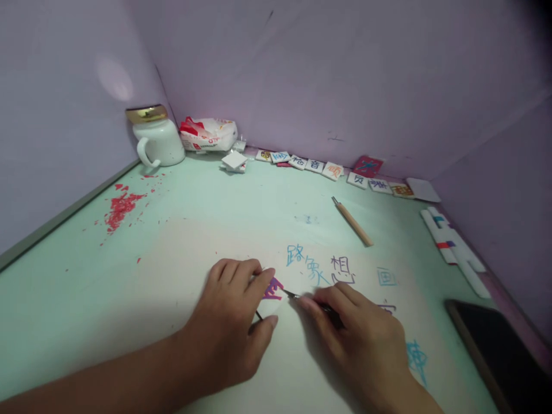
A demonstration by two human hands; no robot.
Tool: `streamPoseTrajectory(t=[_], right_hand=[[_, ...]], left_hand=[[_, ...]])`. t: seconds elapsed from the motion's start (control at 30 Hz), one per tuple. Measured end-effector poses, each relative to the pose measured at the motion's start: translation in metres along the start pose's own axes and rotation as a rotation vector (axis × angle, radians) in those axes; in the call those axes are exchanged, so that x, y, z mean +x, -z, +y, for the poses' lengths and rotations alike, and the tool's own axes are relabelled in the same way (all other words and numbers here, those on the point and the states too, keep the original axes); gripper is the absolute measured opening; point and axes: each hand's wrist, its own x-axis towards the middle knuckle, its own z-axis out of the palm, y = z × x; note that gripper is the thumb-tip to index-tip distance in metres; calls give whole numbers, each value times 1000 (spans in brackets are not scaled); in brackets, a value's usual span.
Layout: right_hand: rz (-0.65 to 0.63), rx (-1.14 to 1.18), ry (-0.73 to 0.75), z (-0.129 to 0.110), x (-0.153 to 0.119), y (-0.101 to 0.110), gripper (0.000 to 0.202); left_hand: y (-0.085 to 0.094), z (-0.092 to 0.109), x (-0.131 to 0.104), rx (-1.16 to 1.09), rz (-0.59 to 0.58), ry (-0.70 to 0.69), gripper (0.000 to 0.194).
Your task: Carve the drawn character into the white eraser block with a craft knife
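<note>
A small white tile [273,289] with purple and red-orange marks lies under my left hand [235,310]. My left fingers and thumb grip it from its left side and cover part of it. A thin dark stick-like thing [259,315] shows between that thumb and forefinger; what it belongs to is hidden. My right hand [357,328] is closed around a craft knife [292,295] with a dark handle. Its pointed blade reaches left to the marked right edge of the tile.
Red shavings [123,210] lie at the left. A lidded white mug [161,144], a tissue pack [211,135] and a stack of white tiles [235,161] stand behind. Several character tiles [333,170] line the wall. A wooden-handled gouge [351,221], markers [452,247] and a phone [500,351] lie right.
</note>
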Motion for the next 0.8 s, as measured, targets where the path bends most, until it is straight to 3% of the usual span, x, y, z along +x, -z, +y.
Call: streamPoseTrajectory(t=[0.6, 0.8], right_hand=[[-141, 56, -122, 2, 2, 5, 41], [-141, 20, -155, 1, 3, 3, 41]], left_hand=[[-3, -2, 1, -14, 14, 24, 39], [-5, -5, 3, 37, 13, 22, 55]])
